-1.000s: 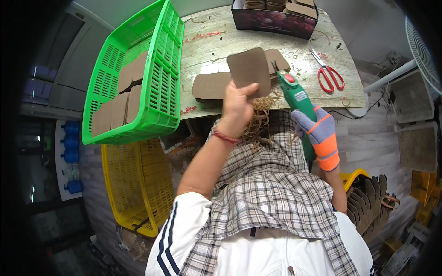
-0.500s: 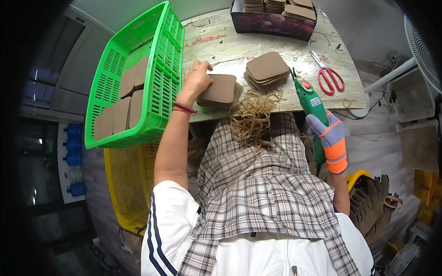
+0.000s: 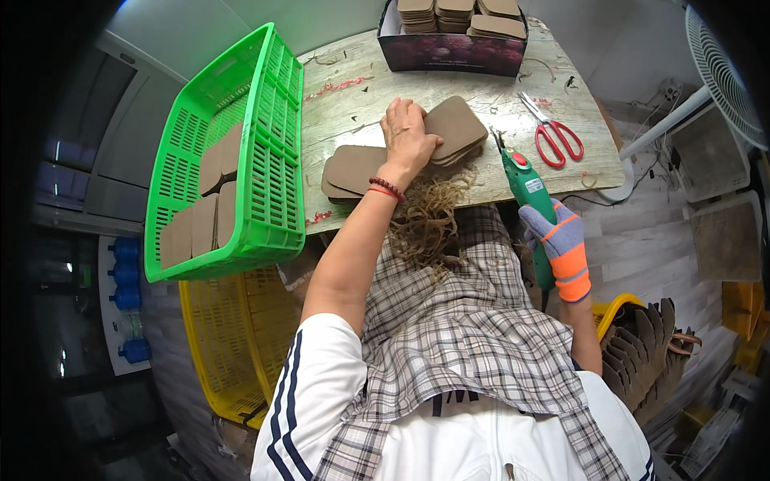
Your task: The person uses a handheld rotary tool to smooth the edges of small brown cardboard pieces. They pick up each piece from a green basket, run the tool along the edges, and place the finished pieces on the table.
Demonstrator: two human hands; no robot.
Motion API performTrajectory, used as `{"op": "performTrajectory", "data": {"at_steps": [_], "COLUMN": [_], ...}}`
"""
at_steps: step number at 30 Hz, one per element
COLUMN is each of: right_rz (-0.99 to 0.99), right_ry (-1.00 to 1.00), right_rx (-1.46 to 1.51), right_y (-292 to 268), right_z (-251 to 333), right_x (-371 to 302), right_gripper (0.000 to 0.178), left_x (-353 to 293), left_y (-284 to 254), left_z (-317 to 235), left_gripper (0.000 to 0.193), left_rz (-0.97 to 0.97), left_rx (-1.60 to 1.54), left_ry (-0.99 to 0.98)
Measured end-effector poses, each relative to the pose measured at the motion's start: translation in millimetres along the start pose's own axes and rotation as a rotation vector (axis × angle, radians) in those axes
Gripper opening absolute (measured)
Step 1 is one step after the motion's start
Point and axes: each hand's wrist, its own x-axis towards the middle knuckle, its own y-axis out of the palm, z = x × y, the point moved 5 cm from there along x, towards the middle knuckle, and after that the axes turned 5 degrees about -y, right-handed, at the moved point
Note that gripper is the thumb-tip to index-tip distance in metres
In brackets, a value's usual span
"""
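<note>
My bare left hand (image 3: 407,138) reaches over the table, its thumb and fingers closed at the left edge of a brown round-cornered pad (image 3: 457,127). That pad lies tilted over a small stack of like pads. Left of my wrist sits another stack of brown pads (image 3: 353,167), slid partly out of line. My right hand (image 3: 559,240), in a grey and orange glove, is wrapped around a green corded hand tool (image 3: 529,183) with a red button. The tool's thin tip points up and away from me, right of the stack. Tangled tan trimmings (image 3: 425,220) hang over the table edge onto my checked apron.
Red-handled scissors (image 3: 553,132) lie right of the tool. At the back, a dark box (image 3: 453,53) holds stacked pads. A green crate (image 3: 277,160) with more pads stands left, above a yellow crate (image 3: 200,345). A white fan (image 3: 722,68) stands at the right.
My left hand has moved right, from the left stack to the right one, whose top pad now sits turned. The left stack has shifted left and spread. My right hand still holds the tool.
</note>
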Motion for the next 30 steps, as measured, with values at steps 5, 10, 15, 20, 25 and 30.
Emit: {"op": "performTrajectory", "data": {"at_steps": [5,10,15,20,25,30], "right_rz": [-0.008,0.027,0.082,0.128,0.11,0.102], "right_ry": [-0.011,-0.044,-0.044,-0.035,-0.008,0.001], "right_rx": [-0.007,-0.043,-0.056,-0.025,-0.004,0.037], "right_y": [-1.0,7.5,17.5,22.9,23.6,23.8], "right_z": [-1.4,2.8,9.6,11.1,13.4,25.2], "right_x": [0.4,-5.8,-10.6,-11.4,-12.4,-14.7], "right_gripper": [0.028,0.03,0.03,0.03,0.028,0.026], "left_x": [-9.9,-35.7,-44.1,-47.1,-53.2,-67.8], "left_y": [-6.2,-6.0,1.5,8.8,10.2,20.9], "left_z": [1.4,-17.2,-32.1,-36.2,-48.9,-52.2], "left_gripper": [0.027,0.022,0.039,0.039,0.037,0.036], "left_rz": [0.039,-0.128,-0.213,-0.262,-0.221,-0.146], "left_rx": [-0.552,-1.705,-2.164,-2.277,-2.29,-2.226], "left_ry": [-0.397,-0.744,-0.81,-0.854,-0.927,-0.854]}}
